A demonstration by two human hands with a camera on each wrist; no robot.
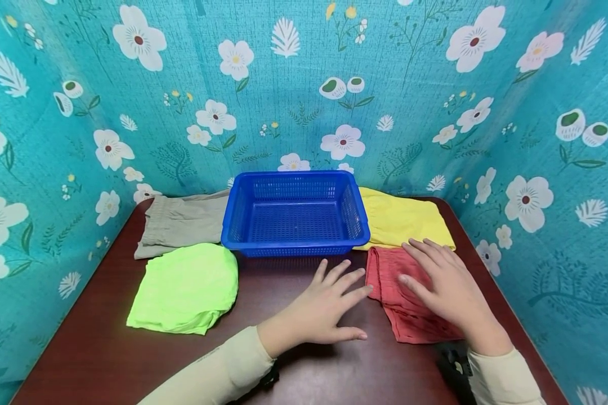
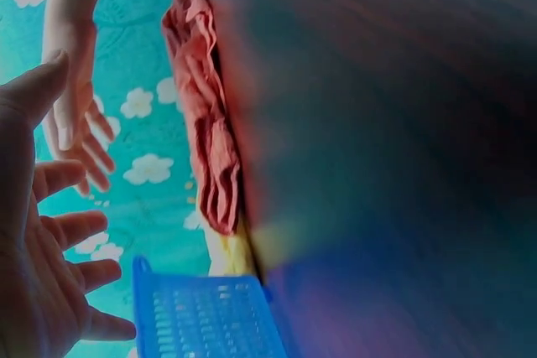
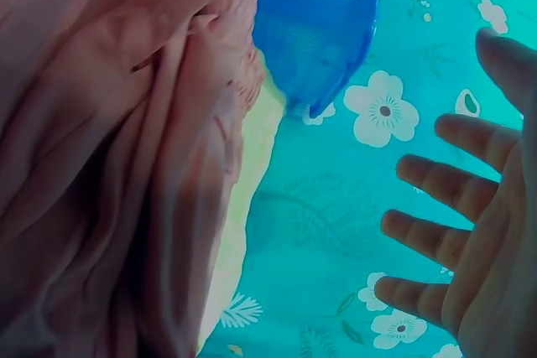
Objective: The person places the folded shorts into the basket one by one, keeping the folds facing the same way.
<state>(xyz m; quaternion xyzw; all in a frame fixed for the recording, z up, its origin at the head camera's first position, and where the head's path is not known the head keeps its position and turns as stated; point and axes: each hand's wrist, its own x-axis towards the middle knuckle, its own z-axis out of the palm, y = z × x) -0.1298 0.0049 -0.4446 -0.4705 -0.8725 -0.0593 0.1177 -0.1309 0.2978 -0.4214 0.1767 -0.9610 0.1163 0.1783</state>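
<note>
Above red cloth (image 1: pixel 405 312), spread right hand (image 1: pixel 448 287); left hand (image 1: pixel 321 309) nearby.

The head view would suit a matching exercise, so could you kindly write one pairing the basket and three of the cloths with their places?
Things:
1. basket
2. red cloth
3. green cloth
4. yellow cloth

Places:
A. in front of the grey cloth
B. right of the basket, behind the red cloth
C. between the grey and yellow cloths
D. under the right hand

Pairs: 1-C, 2-D, 3-A, 4-B
</note>
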